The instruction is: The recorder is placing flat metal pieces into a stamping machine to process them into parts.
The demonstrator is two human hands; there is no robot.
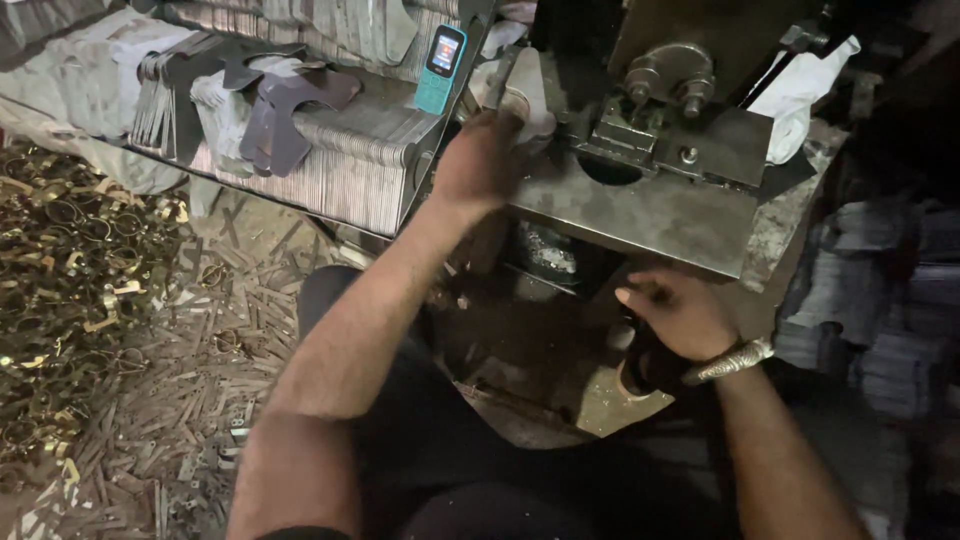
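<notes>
Left hand gripping a metal blank (at the press), right hand curled, grip unclear

Turquoise phone, white rag, floor scrap, stacked metal blanks

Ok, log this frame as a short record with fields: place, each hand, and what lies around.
place: metal press bed in a dim workshop
left hand: on a pale sheet-metal blank at the press, grip not clear
right hand: below the bed, closed around a dark handle
wrist: metal bangle
beside the press: stacked flat blanks, a teal phone leaning upright
floor: metal scrap strips, brassy rings
</notes>
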